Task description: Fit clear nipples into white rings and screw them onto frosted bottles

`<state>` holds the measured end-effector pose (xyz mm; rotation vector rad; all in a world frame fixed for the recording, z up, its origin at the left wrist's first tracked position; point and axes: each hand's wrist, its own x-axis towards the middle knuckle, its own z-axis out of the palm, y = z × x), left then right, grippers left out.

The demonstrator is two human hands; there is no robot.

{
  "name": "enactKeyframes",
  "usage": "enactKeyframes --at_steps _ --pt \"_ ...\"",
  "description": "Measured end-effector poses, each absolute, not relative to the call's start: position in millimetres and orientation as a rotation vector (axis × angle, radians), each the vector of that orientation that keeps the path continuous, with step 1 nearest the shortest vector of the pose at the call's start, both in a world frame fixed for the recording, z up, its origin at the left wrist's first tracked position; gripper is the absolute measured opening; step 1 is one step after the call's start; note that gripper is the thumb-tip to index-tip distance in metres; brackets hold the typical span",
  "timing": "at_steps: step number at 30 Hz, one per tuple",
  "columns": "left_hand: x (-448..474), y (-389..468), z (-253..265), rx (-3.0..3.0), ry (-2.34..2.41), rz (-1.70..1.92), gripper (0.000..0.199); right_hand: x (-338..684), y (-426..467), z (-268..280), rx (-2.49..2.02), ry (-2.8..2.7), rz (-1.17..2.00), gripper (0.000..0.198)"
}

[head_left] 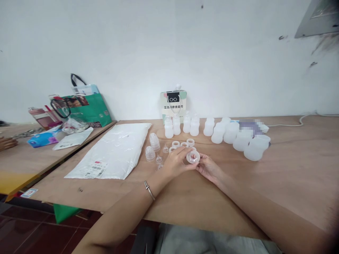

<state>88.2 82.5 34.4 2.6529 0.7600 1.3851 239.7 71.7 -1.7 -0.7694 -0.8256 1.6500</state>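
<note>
Just above the table, my left hand [174, 163] grips a translucent baby bottle collar ring [192, 157] between thumb and fingers. My right hand [209, 169] closes on the ring's right edge, its fingertips partly hidden behind it. Something clear sits in the ring's opening, but I cannot make out its shape. Several loose collar rings [190, 142] lie just beyond my left hand. To its left are clear bottle nipples [165, 149] and stacked clear caps [150, 153]. Assembled baby bottles [194, 125] stand upright behind, and several open frosted bottles [253, 149] stand to the right.
A large white mailing bag [111, 151] lies flat on the left. Against the wall stands a paper bag [173, 102]. A green tote bag [97, 109], a pink bottle [39, 118] and a tissue pack [44, 137] are on the adjoining table. A white cable [288, 125] runs along the back right.
</note>
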Motion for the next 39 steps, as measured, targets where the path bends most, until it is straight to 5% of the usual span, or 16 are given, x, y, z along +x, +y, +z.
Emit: enactKeyframes --at_steps 8,19,23,32,39 --pt "86 86 38 2.563 0.814 1.305 0.036 239 71 1 -0.79 -0.807 1.572 0.018" --pt "83 90 34 2.545 0.978 0.906 0.039 246 65 16 -1.048 -1.502 0.641 0.016" --pt "82 91 32 2.517 0.96 0.79 0.038 245 65 15 -1.032 -1.683 0.55 0.017" --pt "79 94 32 2.466 1.076 0.902 0.036 314 134 -22 -1.451 -0.997 -0.06 0.055" --pt "79 94 32 2.473 1.101 0.895 0.035 326 174 -27 -1.582 -0.968 -0.077 0.058"
